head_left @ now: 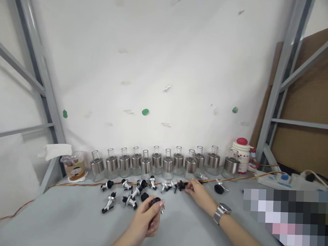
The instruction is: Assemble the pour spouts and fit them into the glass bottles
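Open surface point(66, 216) lies near left; your left hand point(149, 213) pinches a black-silver spout point(156, 200); your right hand point(196, 191), grip unclear, sits farther.

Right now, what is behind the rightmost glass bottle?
A red-topped white jar stands partly behind that bottle, then the wall; whatever the bottle's metal band covers is hidden.

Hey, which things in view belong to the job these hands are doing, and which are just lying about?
Likely part of the job:
silver spout in the left hand
loose spouts, some near the right hand
metal-sleeved glass bottles, lined up behind

Seemingly just lying about:
plastic cup
red-topped white jar
power strip
coloured wires
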A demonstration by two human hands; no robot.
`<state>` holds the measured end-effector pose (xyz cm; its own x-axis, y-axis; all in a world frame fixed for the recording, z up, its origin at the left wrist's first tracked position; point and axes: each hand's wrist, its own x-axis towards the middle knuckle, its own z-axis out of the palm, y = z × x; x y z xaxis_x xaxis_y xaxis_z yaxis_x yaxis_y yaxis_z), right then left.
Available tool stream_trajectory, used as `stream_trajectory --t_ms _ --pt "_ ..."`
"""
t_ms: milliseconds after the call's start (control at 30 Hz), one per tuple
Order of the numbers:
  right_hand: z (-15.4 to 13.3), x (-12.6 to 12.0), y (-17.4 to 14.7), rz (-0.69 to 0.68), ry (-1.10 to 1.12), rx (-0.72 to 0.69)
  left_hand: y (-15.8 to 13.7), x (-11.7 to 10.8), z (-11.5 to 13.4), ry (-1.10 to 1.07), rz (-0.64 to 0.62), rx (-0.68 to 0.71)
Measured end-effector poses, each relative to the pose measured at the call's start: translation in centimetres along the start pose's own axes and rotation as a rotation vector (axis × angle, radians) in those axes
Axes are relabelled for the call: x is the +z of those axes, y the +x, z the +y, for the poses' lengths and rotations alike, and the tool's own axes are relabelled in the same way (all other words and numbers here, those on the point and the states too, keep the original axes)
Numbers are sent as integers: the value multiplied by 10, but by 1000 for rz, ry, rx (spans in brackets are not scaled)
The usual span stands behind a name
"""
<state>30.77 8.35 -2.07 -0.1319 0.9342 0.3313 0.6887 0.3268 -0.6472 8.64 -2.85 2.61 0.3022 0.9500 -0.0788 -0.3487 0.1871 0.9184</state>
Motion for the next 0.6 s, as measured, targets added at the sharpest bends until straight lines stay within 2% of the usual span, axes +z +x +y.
stream_trajectory --t_ms 133,267,400,500,600 --pt "-4 -2 -1 24 29 21 2 -2 -5 19 28 57" --pt "-16 -9 -4 45 113 56 4 -6 -7 80 -15 125" --pt "-44 -19 -12 30 245 81 4 -9 1 34 25 55" --pt "-73 -20 -22 -53 470 70 0 -8 7 -44 65 7" --pt "-94 -12 -34 -173 841 124 -3 -6 11 -156 77 -32"
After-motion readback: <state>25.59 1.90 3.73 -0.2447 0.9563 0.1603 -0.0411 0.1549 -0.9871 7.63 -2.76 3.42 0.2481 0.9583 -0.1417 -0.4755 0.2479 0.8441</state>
